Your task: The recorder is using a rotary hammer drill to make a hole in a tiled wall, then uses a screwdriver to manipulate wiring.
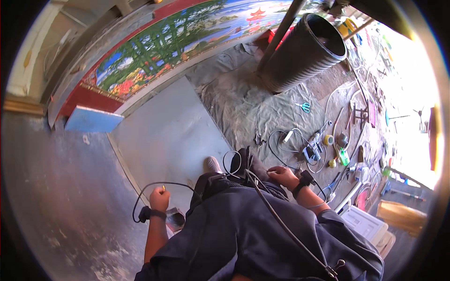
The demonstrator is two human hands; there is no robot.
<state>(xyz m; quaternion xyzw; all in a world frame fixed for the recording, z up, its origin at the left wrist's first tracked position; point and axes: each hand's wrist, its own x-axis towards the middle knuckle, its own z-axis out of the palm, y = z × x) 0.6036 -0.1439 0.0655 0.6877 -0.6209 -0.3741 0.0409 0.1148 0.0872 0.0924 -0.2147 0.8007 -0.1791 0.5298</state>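
- My left hand (160, 200), lower left of centre, is closed on a small yellow bit (163, 188); only its tip shows. A loose pinch or a knock could drop it.
- My right hand (283, 177), right of lower centre, hangs by my thigh with fingers curled; I can't tell whether it holds anything.
- The black cable (171, 183) arches from my left wrist towards my waist. If I swing that arm wide, the loop might catch on something.
- The tin (176, 219) is just beside my left wrist, at lower left; a careless elbow or leg could tip it. I can't make out what's in it.
- My shoe (213, 164) is over the board (159, 136); if that slid, I could lose my footing.
- Right of centre, the cord (269, 141) loops over the rumpled cloth (243, 112); a step that way could trip me.
- The barrel (300, 56), upper right, leans in view, its mouth open and dark; its contents I can't tell.
- The green bottle (344, 158), at right, may hold something; too small to say.
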